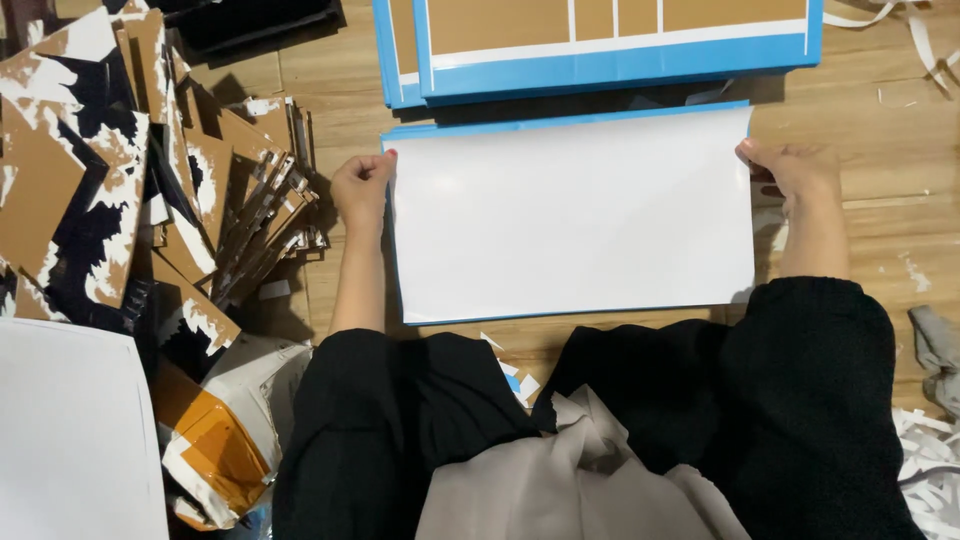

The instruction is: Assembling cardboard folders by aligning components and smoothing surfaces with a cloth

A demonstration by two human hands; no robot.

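both hands [362, 190] on half-hidden blue board [560, 121]

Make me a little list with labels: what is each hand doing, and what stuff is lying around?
left hand: grips the left edge of the white sheet
right hand: grips the sheet's top right corner
under the sheet: blue-edged board, only its rim showing
above: blue-bordered brown panels
left side: pile of torn cardboard pieces
surface: wooden floor
right side: white paper strips

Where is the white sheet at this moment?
The white sheet lies in the middle of the head view on a blue-edged board, held at its upper corners by the left hand and right hand.
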